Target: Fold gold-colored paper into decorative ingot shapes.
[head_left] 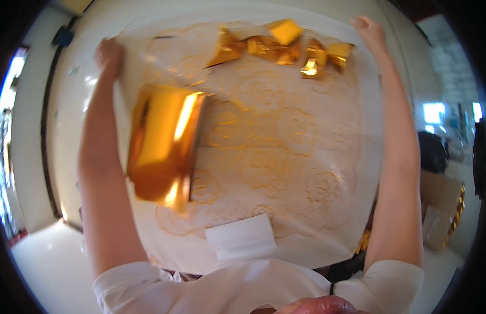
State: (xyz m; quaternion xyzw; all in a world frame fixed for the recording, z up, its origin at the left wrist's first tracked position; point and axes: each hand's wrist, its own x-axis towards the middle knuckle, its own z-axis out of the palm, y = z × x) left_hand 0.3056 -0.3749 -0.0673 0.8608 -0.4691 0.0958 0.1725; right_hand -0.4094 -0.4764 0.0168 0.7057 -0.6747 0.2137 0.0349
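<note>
Both my arms reach far forward over a table covered with a white tablecloth point(285, 204) that has a gold flower pattern. My left hand point(109, 55), blurred, is closed at the far left edge of the cloth; what its fingers grip is hidden. At the far right edge, my right hand point(369, 32) has its fingers curled together, and I cannot make out what is in them. Between my arms, nearer the left one, lies a large shiny gold foil packet point(162, 141). Several smaller crumpled gold foil pieces point(264, 48) lie along the far side.
A folded white paper point(241, 236) lies near the front edge, close to my body. On the right, beyond my arm, are an open cardboard box point(439, 206) with gold trim beside it and a black bag-like object point(433, 152). A pale floor surrounds the table.
</note>
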